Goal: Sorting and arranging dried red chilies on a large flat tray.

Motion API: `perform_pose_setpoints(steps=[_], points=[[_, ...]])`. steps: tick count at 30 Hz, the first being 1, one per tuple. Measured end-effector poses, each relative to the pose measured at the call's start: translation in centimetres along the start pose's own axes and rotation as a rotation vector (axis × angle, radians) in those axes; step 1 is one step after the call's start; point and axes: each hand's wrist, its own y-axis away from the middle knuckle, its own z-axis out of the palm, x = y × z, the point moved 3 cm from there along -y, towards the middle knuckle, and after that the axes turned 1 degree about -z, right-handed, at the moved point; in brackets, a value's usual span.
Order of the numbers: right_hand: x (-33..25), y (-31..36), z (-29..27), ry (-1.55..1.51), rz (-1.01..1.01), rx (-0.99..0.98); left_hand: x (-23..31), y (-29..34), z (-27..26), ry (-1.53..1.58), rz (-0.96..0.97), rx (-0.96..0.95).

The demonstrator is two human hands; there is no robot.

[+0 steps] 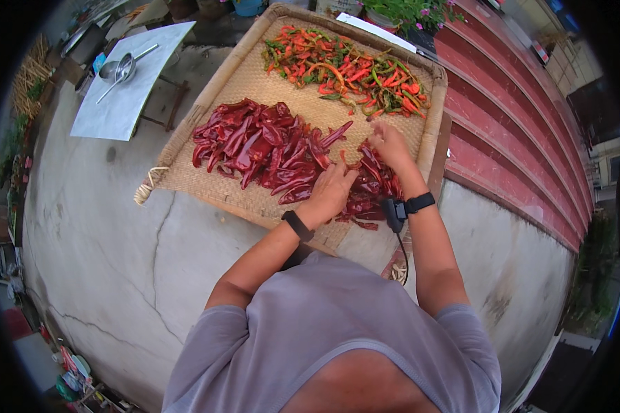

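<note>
Dark red, glossy chili peppers (255, 148) lie in a heap across the near half of a large woven tray (186, 182). My left hand (331, 191) rests low over this heap, its fingers bent together at a thin, curved red chili pepper (345, 158). Just right of it, my right hand (391, 143) is raised slightly above the heap with fingers curled in a pinch. What the right fingertips hold, if anything, is too small to make out. Smaller orange-red and green chili peppers (351, 69) spread over the far half of the tray.
A band of bare weave separates the two heaps. Red steps (510, 131) rise along the tray's right side. At the far left stands a pale table (124, 103) with a metal ladle (125, 67). Potted flowering plants (410, 14) stand beyond the tray. A black cable (404, 258) hangs from my right wrist.
</note>
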Motion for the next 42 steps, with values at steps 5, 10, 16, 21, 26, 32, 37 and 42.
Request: perform_pose_setpoints(steps=[5,10,16,21,26,32,37,42], points=[[0.2,2.2,1.1,0.532,0.052,-0.250,-0.6,0.1,0.8,-0.277,0.025,-0.125],[0.3,3.6,1.1,0.407,0.024,-0.215,0.4,-0.5,-0.1,-0.465,-0.109,-0.063],[-2.4,6.1,-1.6,0.160,-0.190,0.081,1.8,-1.1,-2.8,0.111,-0.101,0.317],[-4.8,8.5,-1.2,-0.300,-0.069,-0.296,1.4,-0.8,-3.2,0.403,-0.036,0.261],[-1.2,7.9,-3.2,-0.038,-0.070,-0.039,-0.3,0.0,-5.8,0.214,-0.117,0.536],[1.7,5.2,-2.9,0.533,-0.136,-0.005,-3.3,0.3,-8.2,-0.003,-0.332,0.648],[3.2,4.3,-1.7,0.686,-0.187,-0.024,-1.1,1.1,-7.4,0.171,-0.261,0.468],[3.0,4.6,-2.9,0.410,-0.068,-0.019,0.6,1.7,-5.5,0.183,-0.127,0.377]])
